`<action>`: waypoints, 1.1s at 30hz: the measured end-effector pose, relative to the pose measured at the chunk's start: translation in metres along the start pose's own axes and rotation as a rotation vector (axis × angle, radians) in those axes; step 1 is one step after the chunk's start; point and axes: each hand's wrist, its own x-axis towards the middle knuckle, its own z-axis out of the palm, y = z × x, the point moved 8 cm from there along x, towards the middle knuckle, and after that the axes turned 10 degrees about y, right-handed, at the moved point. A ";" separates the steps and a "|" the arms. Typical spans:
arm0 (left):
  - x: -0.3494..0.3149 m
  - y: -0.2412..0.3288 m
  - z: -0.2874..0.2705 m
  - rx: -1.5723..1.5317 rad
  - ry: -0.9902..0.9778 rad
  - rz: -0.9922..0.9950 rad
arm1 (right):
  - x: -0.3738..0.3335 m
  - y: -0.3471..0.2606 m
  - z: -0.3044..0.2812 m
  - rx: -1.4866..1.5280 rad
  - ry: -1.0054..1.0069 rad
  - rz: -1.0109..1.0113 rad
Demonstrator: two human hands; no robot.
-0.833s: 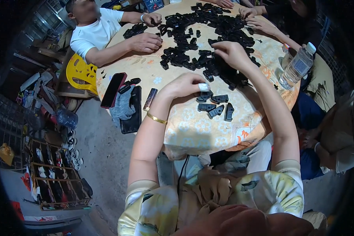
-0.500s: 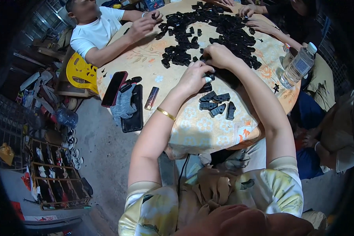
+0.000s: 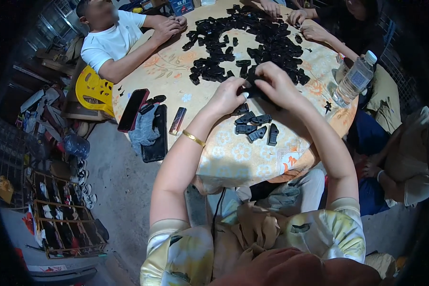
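Observation:
On the round table, my left hand (image 3: 229, 97) is closed in a pinch, its fingertips on a small black plastic part that is mostly hidden. A small white spot shows by its thumb. Close on its right, my right hand (image 3: 280, 86) curls its fingers and thumb down over dark parts; its grip is partly hidden. Just below my hands lie several loose black plastic parts (image 3: 256, 135), blocky and notched. Beyond my fingertips spreads a large heap of similar black parts (image 3: 279, 50). A gold bangle (image 3: 194, 138) circles my left wrist.
A phone (image 3: 134, 108), a grey cloth (image 3: 145, 133), a black flat case (image 3: 161, 143) and a lighter-like tube (image 3: 178, 121) lie at left. A plastic bottle (image 3: 354, 80) stands at right. Co-workers sit around the table, including one in a white shirt (image 3: 112, 43).
My right hand has lifted and opened out slightly from my left. The white-shirted person's hands have come down to the table edge. The whole view has shifted slightly.

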 end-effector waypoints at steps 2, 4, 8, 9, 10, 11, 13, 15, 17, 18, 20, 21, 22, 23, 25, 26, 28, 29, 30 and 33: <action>-0.001 -0.011 -0.003 -0.445 0.031 -0.321 | -0.006 -0.016 0.002 0.048 -0.012 -0.079; -0.009 -0.016 -0.002 -0.955 0.078 -0.726 | -0.011 -0.015 0.002 0.032 0.005 -0.018; -0.008 -0.001 -0.004 -1.200 0.037 -0.664 | -0.012 0.004 0.001 0.183 0.064 0.281; -0.008 -0.001 -0.003 -1.197 0.037 -0.663 | -0.012 0.007 0.001 0.185 0.066 0.280; -0.009 -0.001 -0.005 -1.151 0.077 -0.650 | -0.013 0.012 0.003 0.251 0.073 0.308; -0.009 -0.001 -0.008 -1.104 0.119 -0.637 | -0.013 0.015 0.003 0.317 0.079 0.336; -0.009 -0.006 -0.006 -1.084 0.103 -0.633 | -0.017 0.017 0.005 0.283 0.021 0.385; -0.010 -0.013 -0.001 -1.063 0.085 -0.629 | -0.020 0.018 0.007 0.433 0.053 0.429; -0.005 -0.007 -0.005 -0.865 0.123 -0.426 | -0.019 0.012 0.006 0.383 0.038 0.407; -0.006 -0.007 -0.007 -0.842 0.135 -0.432 | -0.019 0.010 0.005 0.330 0.022 0.384; -0.005 0.000 -0.015 -0.829 0.172 -0.417 | -0.020 0.008 0.004 0.339 0.046 0.380; -0.004 0.002 -0.020 -0.814 0.212 -0.400 | -0.020 0.008 0.002 0.348 0.069 0.374; -0.004 0.002 -0.019 -0.814 0.212 -0.399 | -0.020 0.007 0.002 0.348 0.069 0.373; -0.005 0.002 -0.019 -0.828 0.215 -0.414 | -0.018 0.003 0.000 0.294 0.084 0.311; -0.006 0.004 -0.018 -0.841 0.217 -0.428 | -0.018 -0.003 -0.002 0.241 0.099 0.247; -0.007 0.003 -0.013 -0.959 0.215 -0.491 | -0.017 -0.016 -0.008 0.082 0.159 0.062; -0.010 0.005 -0.002 -1.103 0.223 -0.565 | -0.020 -0.038 -0.012 -0.111 0.210 -0.155; -0.012 0.008 0.002 -1.129 0.232 -0.579 | -0.021 -0.039 -0.010 -0.116 0.213 -0.151; -0.014 0.011 0.003 -1.124 0.272 -0.607 | -0.022 -0.045 -0.009 -0.168 0.225 -0.209; -0.016 0.011 0.001 -1.202 0.316 -0.629 | -0.023 -0.051 -0.004 -0.239 0.247 -0.265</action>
